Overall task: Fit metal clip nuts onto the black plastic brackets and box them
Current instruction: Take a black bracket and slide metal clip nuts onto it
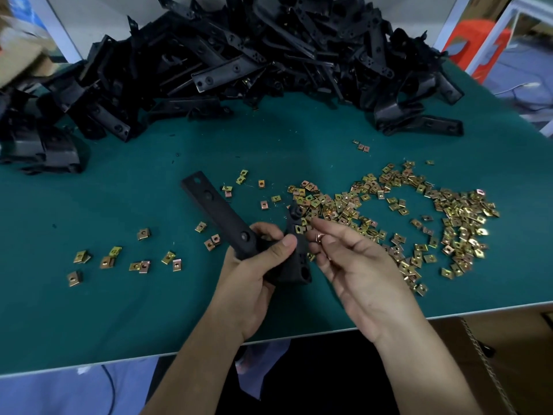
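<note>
Where the two forearms cross the near edge of the green table (119,310), a brown cardboard box (478,363) sits low at the person's right, below the tabletop. Just past the edge the hands are close together but not touching.

The left hand (254,271) is wrapped round the middle of a black plastic bracket (221,214), with its thumb pressed across the top and its fingers curled underneath. The bracket's long flat arm slants up and away to the left, clear of the hand. A shorter arm rises just beside the right hand's fingertips. A brass-coloured nut seems to sit on that shorter arm, though I can't be sure it is seated rather than lying behind it.

The right hand (356,265) is turned partly palm up, immediately to the right of the bracket. It pinches a single small clip nut (319,236) between thumb and fingers, near the short arm but not on it.

Beyond the right hand, a broad loose spread of clip nuts (434,223) covers the table in a rough ring. To the left of the bracket lie a few stray nuts (119,260), well apart from one another.

Farther back, a big tangled heap of black brackets (239,55) runs nearly the whole width of the table. Behind it on the right something orange (478,40) shows on the floor past a white frame. At the far left corner there is a blurred piece of brown cardboard (18,55).
</note>
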Demonstrator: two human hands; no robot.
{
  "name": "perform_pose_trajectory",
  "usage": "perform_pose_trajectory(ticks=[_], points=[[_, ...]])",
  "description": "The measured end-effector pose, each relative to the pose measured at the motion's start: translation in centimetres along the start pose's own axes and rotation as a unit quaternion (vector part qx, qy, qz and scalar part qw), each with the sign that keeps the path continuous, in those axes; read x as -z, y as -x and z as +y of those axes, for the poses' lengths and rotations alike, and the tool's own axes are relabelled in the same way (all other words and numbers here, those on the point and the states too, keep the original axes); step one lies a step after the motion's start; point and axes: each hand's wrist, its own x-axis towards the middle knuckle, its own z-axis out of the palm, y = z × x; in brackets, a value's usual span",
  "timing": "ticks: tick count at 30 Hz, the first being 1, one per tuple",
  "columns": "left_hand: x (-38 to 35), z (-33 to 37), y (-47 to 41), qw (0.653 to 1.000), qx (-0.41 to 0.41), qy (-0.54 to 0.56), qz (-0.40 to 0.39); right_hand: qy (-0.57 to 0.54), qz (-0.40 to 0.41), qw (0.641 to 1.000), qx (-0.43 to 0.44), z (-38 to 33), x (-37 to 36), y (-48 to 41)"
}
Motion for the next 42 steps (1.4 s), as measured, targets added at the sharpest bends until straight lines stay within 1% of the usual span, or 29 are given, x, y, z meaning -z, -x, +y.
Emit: perform_pose_trajectory(ticks=[4,7,9,14,17,25,28,42], points=[[0.0,-0.8,0.1,0.995,-0.073,-0.066,0.013,0.117,0.013,0.992,0.043,0.1,0.5,0.0],[-0.1,-1.2,0.3,0.986,-0.113,-0.122,0.009,0.158,0.012,0.985,0.068,0.3,0.7,0.0],[-0.2,-1.0,0.4,0.989,-0.099,-0.112,0.015,0.158,0.013,0.984,0.078,0.3,0.8,0.1],[-0.2,0.0,0.3,1.0,0.004,-0.027,0.012,0.165,-0.007,0.984,0.068,0.2,1.0,0.1],[-0.3,0.2,0.3,0.999,0.023,0.02,0.037,0.17,-0.014,0.984,0.056,0.0,1.2,0.1],[-0.3,0.4,0.3,0.998,0.028,0.041,0.05,0.152,-0.04,0.986,0.048,-0.1,1.5,0.7],[-0.2,0.4,0.3,0.997,0.029,0.052,0.054,0.144,-0.038,0.988,0.046,-0.1,1.4,0.9],[0.1,0.3,0.7,0.994,0.02,0.088,0.056,0.12,-0.078,0.989,0.035,0.6,1.0,1.1]])
